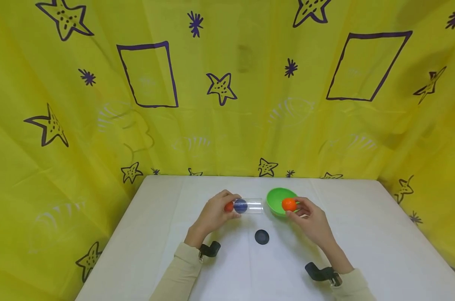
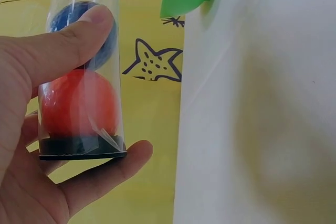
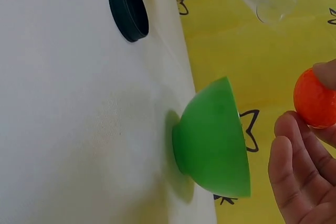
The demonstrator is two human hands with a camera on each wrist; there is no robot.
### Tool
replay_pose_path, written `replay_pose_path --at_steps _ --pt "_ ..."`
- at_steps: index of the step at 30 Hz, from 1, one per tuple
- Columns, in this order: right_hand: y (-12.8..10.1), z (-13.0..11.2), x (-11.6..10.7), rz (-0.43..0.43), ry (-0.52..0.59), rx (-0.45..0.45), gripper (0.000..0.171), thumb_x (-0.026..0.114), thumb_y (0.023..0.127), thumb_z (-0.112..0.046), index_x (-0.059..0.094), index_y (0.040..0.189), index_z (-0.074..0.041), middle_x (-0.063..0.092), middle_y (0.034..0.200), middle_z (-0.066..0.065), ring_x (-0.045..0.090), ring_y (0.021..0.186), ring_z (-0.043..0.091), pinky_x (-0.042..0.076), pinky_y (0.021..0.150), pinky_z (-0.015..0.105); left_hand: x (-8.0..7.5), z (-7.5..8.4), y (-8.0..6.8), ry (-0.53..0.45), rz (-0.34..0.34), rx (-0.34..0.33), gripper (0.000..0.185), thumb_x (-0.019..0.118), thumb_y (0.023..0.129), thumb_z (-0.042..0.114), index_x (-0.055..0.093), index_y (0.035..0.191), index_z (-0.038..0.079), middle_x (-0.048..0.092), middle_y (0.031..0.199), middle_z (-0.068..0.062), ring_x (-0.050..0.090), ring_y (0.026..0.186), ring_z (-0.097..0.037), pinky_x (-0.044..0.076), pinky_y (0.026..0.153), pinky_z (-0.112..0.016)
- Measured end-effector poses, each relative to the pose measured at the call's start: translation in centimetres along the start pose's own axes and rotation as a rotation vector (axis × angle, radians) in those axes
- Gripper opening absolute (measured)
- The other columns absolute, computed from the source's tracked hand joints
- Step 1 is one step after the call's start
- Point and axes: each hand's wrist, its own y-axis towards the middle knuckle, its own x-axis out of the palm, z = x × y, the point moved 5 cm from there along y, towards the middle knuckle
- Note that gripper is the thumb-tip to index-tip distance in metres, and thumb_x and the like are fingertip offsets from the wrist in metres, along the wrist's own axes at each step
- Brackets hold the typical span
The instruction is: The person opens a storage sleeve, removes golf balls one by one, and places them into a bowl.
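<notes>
My left hand (image 1: 214,212) grips a clear plastic tube (image 1: 254,205) that lies sideways in the air, its uncapped end toward the right. Inside are a red ball (image 2: 79,103) at the capped end and a dark blue ball (image 1: 240,205) beside it. A black cap (image 2: 83,147) closes the tube's left end, with a finger under it. Between thumb and fingers my right hand (image 1: 311,219) pinches an orange ball (image 1: 289,204), held over the near right rim of a green bowl (image 1: 275,196). The bowl's inside is only partly visible.
A loose black lid (image 1: 262,237) lies on the white table (image 1: 212,271) between the forearms, nearer than the bowl. Behind the table hangs a yellow curtain (image 1: 250,125) with drawn stars. Each wrist wears a black camera mount.
</notes>
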Motion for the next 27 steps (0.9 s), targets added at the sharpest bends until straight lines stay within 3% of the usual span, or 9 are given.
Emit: replay_pose_path --at_steps 4,10,18,27 --pt "0.3 0.3 -0.9 0.057 -0.067 -0.004 0.043 0.077 0.092 -0.022 0.063 0.128 -0.003 0.07 0.104 0.014 0.06 0.084 0.004 0.053 0.07 0.016 -0.3 0.1 0.0 -0.019 -0.005 -0.021 0.046 0.086 0.084 0.023 0.069 0.126 0.016 0.065 0.113 -0.003 0.062 0.101 -0.019 0.057 0.093 -0.039" --pt "1.2 1.1 -1.2 0.075 -0.136 0.008 0.046 0.076 0.093 -0.025 0.062 0.129 0.0 0.066 0.118 0.017 0.059 0.105 0.026 0.047 0.08 0.015 -0.5 0.2 -0.1 -0.025 -0.006 -0.029 0.046 0.085 0.084 0.024 0.069 0.127 0.017 0.066 0.113 -0.003 0.062 0.101 -0.019 0.057 0.093 -0.038" --pt "2.9 2.1 -0.8 0.013 -0.147 0.055 0.05 0.075 0.094 -0.027 0.061 0.133 0.001 0.052 0.134 0.025 0.048 0.123 0.041 0.047 0.096 0.045 -0.5 0.2 0.0 -0.03 -0.007 -0.023 0.046 0.085 0.085 0.024 0.069 0.127 0.017 0.066 0.114 -0.003 0.062 0.101 -0.019 0.057 0.093 -0.038" --pt "4.0 3.4 0.2 -0.059 -0.103 0.148 0.054 0.073 0.095 -0.03 0.058 0.138 -0.001 0.042 0.144 0.027 0.037 0.133 0.045 0.041 0.108 0.059 -0.5 0.3 -0.2 -0.038 -0.015 -0.029 0.045 0.085 0.084 0.023 0.069 0.126 0.017 0.065 0.114 -0.003 0.062 0.101 -0.02 0.057 0.094 -0.039"
